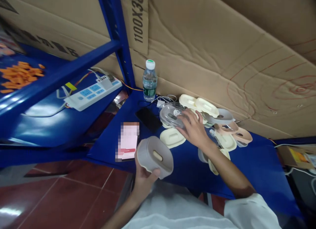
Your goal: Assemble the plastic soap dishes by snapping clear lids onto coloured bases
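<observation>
My left hand (145,181) is wrapped round a greyish-mauve oval plastic container (148,155), held tilted above the table's front edge. A small cream oblong piece sits in the middle of its face. Over the table, my right hand (195,128) grips the right edge of a clear plastic lid (170,114) between thumb and fingers. Just below that lid lies a cream oval tray-like part (172,138). More cream oval parts (207,106) rest behind my right hand. To its right are a grey oval part (223,115) and a peach oval part (243,135).
A water bottle (149,80) stands by the cardboard wall (197,57). A lit phone (128,141) and a dark phone (148,118) lie on the blue table (261,169). Left of the blue shelf post (116,31) are a power strip (92,94) and several orange pieces (21,75).
</observation>
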The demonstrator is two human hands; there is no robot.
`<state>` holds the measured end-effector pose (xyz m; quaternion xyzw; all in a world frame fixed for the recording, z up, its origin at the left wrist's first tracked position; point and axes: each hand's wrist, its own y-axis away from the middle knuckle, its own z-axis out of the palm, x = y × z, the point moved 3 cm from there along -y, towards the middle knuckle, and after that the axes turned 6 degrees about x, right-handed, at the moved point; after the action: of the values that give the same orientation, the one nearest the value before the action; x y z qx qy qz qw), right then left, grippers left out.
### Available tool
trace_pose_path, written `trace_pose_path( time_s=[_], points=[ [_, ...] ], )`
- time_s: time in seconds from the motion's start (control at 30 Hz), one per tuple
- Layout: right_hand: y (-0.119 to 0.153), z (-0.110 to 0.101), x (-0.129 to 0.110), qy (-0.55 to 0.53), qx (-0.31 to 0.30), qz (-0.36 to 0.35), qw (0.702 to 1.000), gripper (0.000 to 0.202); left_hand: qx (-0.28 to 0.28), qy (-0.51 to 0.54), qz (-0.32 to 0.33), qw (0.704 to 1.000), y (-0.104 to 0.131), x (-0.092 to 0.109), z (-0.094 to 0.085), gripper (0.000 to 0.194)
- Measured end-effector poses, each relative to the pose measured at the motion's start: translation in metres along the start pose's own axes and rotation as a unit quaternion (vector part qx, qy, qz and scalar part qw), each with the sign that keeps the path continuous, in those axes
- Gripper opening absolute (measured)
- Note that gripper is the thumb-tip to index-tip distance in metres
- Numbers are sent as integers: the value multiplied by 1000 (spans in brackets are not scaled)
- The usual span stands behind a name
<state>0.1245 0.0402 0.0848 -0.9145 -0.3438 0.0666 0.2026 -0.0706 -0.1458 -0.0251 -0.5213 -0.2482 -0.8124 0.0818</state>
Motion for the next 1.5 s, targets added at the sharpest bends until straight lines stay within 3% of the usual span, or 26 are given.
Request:
trace_pose_path(
  time_s=[0.13, 0.27, 0.37, 0.53, 0.63, 0.73, 0.8, 0.87, 1.0, 1.13, 1.23, 1.37, 1.5],
  points=[
    [12, -24, -26, -46, 7, -31, 998, 47, -28, -4, 38, 999, -12, 8, 6, 125],
    [42, -57, -76, -200, -55, -130, 970, 64, -106, 16, 47, 993, -17, 15, 17, 132],
    [73, -62, -94, -269, -78, -88, 956, 52, -190, 22, 35, 981, -16, 18, 25, 139],
    [130, -59, -72, -365, -19, 91, 926, 46, -294, -21, 3, 956, -11, 13, 35, 128],
    [163, -73, -34, -284, 75, 177, 939, 45, -332, -70, 36, 940, -6, 10, 42, 121],
    [186, -92, 11, -123, 171, 239, 948, 44, -303, -151, 126, 932, -11, 10, 47, 111],
    [191, -95, 34, -61, 160, 231, 958, 41, -235, -232, 216, 919, -20, 14, 50, 104],
    [190, -88, 49, -45, 124, 204, 970, 39, -170, -310, 303, 885, -30, 20, 52, 100],
    [183, -66, 59, -45, 101, 169, 979, 32, -107, -402, 403, 815, -42, 31, 55, 104],
    [187, -59, 62, -46, 112, 179, 976, 26, -76, -472, 396, 784, -43, 29, 56, 111],
    [208, -66, 70, -28, 148, 218, 964, 23, -64, -507, 371, 775, -41, 23, 57, 105],
    [265, -75, 81, 49, 212, 299, 929, 29, -77, -529, 361, 764, -45, 17, 56, 103],
    [333, -74, 86, 137, 237, 378, 885, 35, -97, -531, 358, 762, -49, 11, 55, 107]
  ],
)
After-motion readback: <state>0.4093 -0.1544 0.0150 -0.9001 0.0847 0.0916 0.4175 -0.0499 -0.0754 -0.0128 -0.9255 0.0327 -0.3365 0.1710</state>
